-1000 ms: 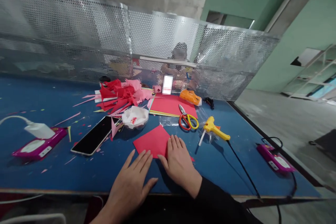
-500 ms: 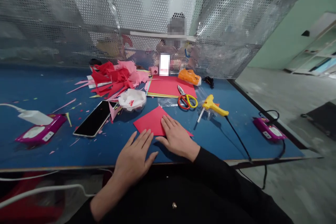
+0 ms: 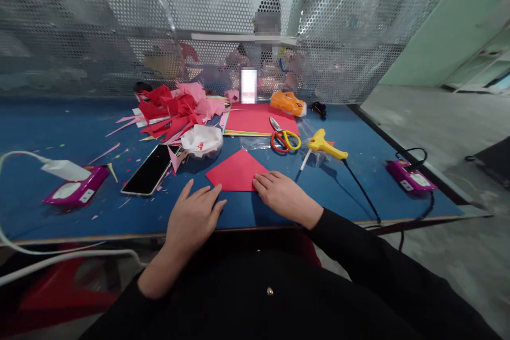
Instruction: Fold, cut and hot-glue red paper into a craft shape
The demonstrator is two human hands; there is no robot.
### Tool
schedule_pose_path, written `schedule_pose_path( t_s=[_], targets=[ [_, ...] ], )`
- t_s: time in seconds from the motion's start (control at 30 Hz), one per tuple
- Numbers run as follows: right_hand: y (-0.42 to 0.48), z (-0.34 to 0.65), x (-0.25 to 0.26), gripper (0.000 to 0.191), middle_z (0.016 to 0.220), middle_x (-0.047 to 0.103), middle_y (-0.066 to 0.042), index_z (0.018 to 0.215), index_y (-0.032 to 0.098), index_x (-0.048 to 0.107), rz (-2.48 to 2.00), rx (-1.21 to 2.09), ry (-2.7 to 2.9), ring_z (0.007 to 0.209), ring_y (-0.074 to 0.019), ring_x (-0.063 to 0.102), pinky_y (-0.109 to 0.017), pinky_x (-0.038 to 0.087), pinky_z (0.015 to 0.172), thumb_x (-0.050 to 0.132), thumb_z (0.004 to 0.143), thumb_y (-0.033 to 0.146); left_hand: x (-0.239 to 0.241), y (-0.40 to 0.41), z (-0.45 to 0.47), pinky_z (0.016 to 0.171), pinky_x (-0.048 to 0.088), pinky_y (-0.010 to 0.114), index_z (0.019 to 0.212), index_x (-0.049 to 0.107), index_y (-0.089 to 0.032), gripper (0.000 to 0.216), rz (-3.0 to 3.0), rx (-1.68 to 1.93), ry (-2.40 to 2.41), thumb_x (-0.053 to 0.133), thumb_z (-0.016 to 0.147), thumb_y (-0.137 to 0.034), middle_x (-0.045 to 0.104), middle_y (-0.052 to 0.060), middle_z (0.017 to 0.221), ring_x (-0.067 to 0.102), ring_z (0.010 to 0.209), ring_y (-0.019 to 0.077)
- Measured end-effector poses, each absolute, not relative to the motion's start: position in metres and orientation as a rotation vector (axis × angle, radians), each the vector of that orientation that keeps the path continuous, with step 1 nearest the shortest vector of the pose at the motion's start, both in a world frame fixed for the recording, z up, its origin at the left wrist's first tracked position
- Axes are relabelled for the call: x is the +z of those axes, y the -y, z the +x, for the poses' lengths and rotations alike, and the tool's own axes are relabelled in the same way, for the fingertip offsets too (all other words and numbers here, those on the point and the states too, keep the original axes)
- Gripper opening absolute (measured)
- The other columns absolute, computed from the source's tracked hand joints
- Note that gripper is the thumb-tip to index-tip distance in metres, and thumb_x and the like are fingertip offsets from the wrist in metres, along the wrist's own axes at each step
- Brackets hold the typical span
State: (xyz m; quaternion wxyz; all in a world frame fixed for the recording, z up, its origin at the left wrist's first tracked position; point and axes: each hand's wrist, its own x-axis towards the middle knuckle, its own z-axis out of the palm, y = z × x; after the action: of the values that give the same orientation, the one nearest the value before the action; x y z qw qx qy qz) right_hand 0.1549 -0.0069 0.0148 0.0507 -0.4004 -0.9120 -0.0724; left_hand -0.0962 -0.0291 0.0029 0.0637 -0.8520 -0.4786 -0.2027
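The left hand [image 3: 193, 215] lies palm-down on the blue table [image 3: 59, 133], fingers spread and flat, gripping nothing; its fingertips sit just beside the near left corner of the red paper [image 3: 235, 170], and contact cannot be judged. The right hand [image 3: 285, 197], also flat and holding nothing, presses its fingertips on that sheet's near right corner. Beyond the left fingers lies a dark phone [image 3: 151, 169]; further left, a pink device [image 3: 75, 191] bears a white label too small to read. Ahead, between both hands, a white bowl [image 3: 202, 141] holds a small red scrap. Past the right hand lie scissors [image 3: 283, 138] and a yellow glue gun [image 3: 324, 146]
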Motion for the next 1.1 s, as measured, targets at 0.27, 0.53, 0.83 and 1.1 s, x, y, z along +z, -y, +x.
schedule_pose_path(
  t_s=[0.27,0.53,0.83,1.1],
  targets=[
    [-0.005,0.138,0.025,0.02,0.086,0.073,-0.011,0.09,0.015,0.068,-1.464,-0.138,2.48,0.078,-0.0219,0.066,-0.031,0.041,0.068,0.05,0.091,0.007,0.016,0.005,-0.062,0.1,0.051,0.039,0.127,0.061,-0.019,0.042,-1.865,-2.529,1.888,0.063,0.088,-0.033,0.071,0.011,0.123,0.068,0.112,0.0233],
    [-0.067,0.175,0.071,0.031,0.068,0.062,-0.003,0.077,0.021,0.059,-1.596,0.088,2.0,0.066,-0.0183,0.057,-0.027,0.034,0.058,0.04,0.099,0.031,0.041,-0.064,-0.071,0.076,0.058,0.035,0.097,0.063,-0.022,0.02,-1.369,-2.787,1.93,0.047,0.092,-0.033,0.071,0.01,0.098,0.07,0.089,0.0206],
    [-0.082,0.183,0.054,0.027,0.059,0.055,0.002,0.066,0.023,0.053,-1.406,0.367,2.092,0.059,-0.0157,0.051,-0.026,0.032,0.057,0.05,0.091,0.032,0.082,-0.102,-0.044,0.103,0.042,0.04,0.089,0.077,-0.022,0.015,-2.213,-1.921,1.632,0.065,0.083,-0.029,0.076,0.007,0.102,0.064,0.106,0.0256],
    [-0.08,0.194,0.05,0.026,0.063,0.061,0.0,0.07,0.023,0.061,-1.427,0.369,2.127,0.062,-0.0164,0.054,-0.025,0.033,0.058,0.049,0.092,0.031,0.072,-0.114,-0.047,0.062,0.045,0.027,0.074,0.076,-0.02,0.027,-2.795,-1.434,1.636,0.065,0.08,-0.043,0.075,0.001,0.07,0.065,0.067,0.0175]
  ],
)
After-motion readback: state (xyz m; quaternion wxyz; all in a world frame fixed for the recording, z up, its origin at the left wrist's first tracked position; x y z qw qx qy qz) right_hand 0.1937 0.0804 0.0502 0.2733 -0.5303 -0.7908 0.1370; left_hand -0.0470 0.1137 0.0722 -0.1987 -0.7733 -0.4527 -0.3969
